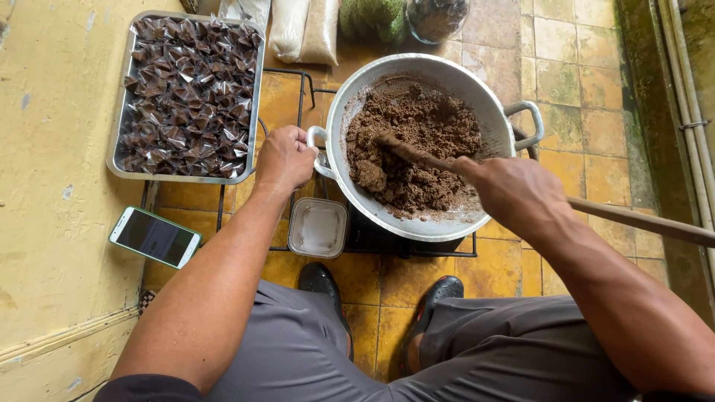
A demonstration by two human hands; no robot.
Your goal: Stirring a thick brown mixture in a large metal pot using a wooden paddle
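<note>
Stirring is in hand: the left hand (284,158) grips the handle at nine o'clock of the round aluminium pan (491,112), while the right hand (514,195) clasps the long wooden paddle (633,219), its blade buried in the crumbly brown mixture (413,145). Next, I judge, a firm sweep with the pan braced.

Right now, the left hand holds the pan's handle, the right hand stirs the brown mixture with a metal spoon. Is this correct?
Not quite: the head view shows the right hand stirring with a long wooden stick, not a metal spoon. The left hand does hold the pan's handle, stirring the brown mixture.
</note>
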